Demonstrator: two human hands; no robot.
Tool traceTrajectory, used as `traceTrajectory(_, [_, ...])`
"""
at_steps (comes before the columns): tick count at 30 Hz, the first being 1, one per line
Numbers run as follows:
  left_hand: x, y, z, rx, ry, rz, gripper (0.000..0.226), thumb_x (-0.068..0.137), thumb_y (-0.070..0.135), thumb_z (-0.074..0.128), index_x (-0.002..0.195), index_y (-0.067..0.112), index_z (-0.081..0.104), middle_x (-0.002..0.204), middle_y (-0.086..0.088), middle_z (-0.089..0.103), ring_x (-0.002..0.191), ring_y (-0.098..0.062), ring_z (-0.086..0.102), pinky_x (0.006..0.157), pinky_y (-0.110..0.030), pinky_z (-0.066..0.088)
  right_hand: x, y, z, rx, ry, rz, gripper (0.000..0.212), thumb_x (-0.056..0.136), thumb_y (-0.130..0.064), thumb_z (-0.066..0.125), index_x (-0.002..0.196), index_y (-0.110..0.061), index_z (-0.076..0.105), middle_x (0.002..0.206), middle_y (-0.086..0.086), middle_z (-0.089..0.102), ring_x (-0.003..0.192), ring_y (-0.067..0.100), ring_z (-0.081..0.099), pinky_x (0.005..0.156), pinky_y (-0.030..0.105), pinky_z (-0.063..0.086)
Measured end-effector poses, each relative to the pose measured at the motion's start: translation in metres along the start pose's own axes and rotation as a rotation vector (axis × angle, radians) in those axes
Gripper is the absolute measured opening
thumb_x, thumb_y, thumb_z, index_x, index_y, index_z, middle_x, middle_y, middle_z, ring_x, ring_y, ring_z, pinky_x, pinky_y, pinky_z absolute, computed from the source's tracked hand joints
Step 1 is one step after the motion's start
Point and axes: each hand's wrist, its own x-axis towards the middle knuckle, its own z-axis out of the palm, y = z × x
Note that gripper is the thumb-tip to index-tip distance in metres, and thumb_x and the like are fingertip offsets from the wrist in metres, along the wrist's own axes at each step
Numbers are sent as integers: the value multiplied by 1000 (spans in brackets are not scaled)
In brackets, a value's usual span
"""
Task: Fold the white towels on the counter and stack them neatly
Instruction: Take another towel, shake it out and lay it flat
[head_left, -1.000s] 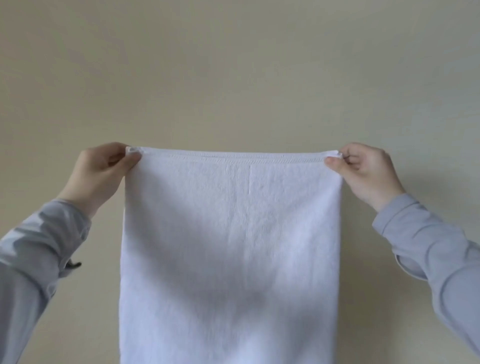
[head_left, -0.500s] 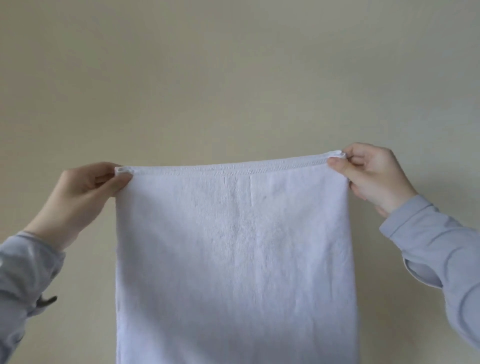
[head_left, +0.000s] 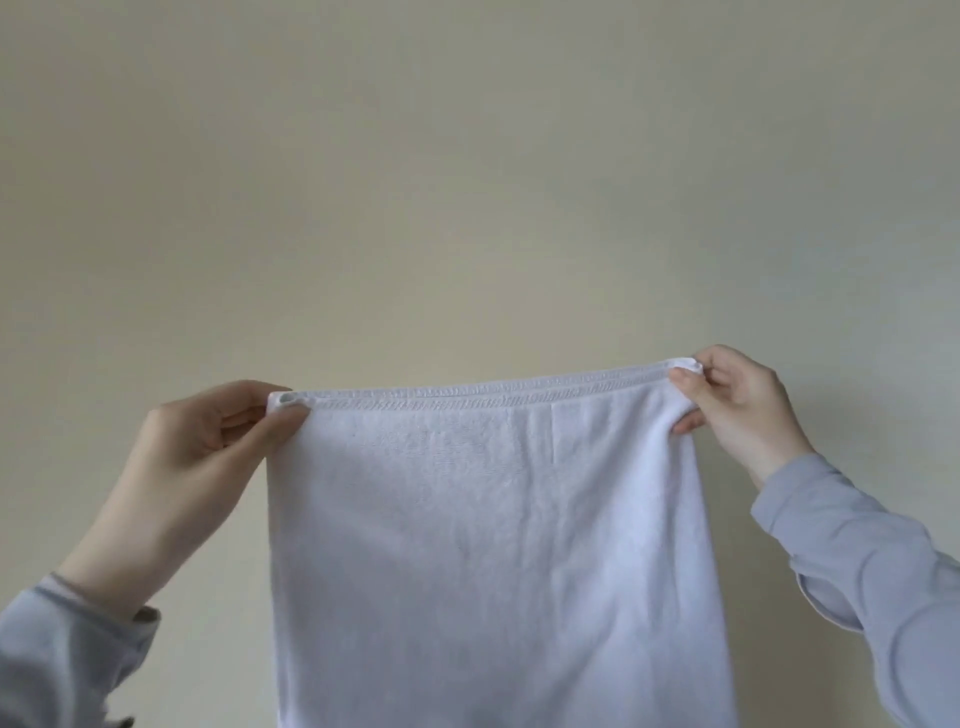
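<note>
White terry towel (head_left: 483, 545) held up in air, hanging flat & vertical. Two stitched hem lines run along top edge. Top corners pinched by L hand (head_left: 208, 441) & R hand (head_left: 737, 410); R corner higher, so hem slopes. Btm edge out of frame.

Two bare hands show, the left hand (head_left: 208, 441) at 9 o'clock and the right hand (head_left: 737, 410) at 3 o'clock. Each arm wears a long, pale grey-blue sleeve of soft, creased cloth. The left sleeve (head_left: 67, 649), at 8 o'clock, ends in a rumpled cuff with a lighter rim. The right sleeve (head_left: 857, 561), at 4 o'clock, has a plain cuff and a pale-edged curved fold under the forearm.
</note>
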Motion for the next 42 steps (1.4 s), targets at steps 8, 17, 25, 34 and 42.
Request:
traceTrajectory(8, [-36, 27, 22, -67, 15, -83, 32, 76, 56, 62, 90, 29, 72, 77, 7, 73, 72, -12, 70, 64, -31, 55, 36, -20, -1, -35, 77, -55, 27, 91, -18, 53, 67, -23, 42, 74, 8, 52, 68, 21, 53, 69, 44, 52])
traceTrajectory(17, [-244, -2, 2, -2, -6, -569, 13, 68, 39, 77, 77, 31, 74, 69, 5, 73, 67, -6, 69, 64, -17, 54, -103, 83, 131, -143, -213, 56, 10, 89, -13, 55, 89, -4, 54, 78, 6, 56, 74, 18, 51, 63, 24, 36])
traceTrajectory(25, [-402, -65, -62, 319, -47, -1036, 21, 79, 8, 71, 69, 27, 71, 61, 5, 70, 59, -5, 65, 61, -16, 47, -300, 149, 267, -42, -581, 322, 9, 87, -9, 57, 87, -1, 56, 79, 7, 56, 72, 23, 52, 69, 36, 47])
traceTrajectory(34, [-484, -132, -149, 395, 165, -1407, 11, 70, 35, 65, 72, 25, 71, 67, -3, 69, 72, -25, 65, 70, -30, 45, -435, 163, 413, 14, -909, 372, 11, 89, -13, 55, 84, -3, 55, 74, 1, 53, 69, 21, 47, 64, 26, 40])
traceTrajectory(42, [-565, -184, -207, 516, 206, -1707, 18, 64, 37, 57, 68, 23, 70, 64, 0, 64, 74, -23, 58, 70, -26, 43, -561, 168, 527, -43, -1268, 389, 7, 89, -10, 56, 87, -4, 55, 74, -2, 52, 74, 19, 47, 64, 21, 36])
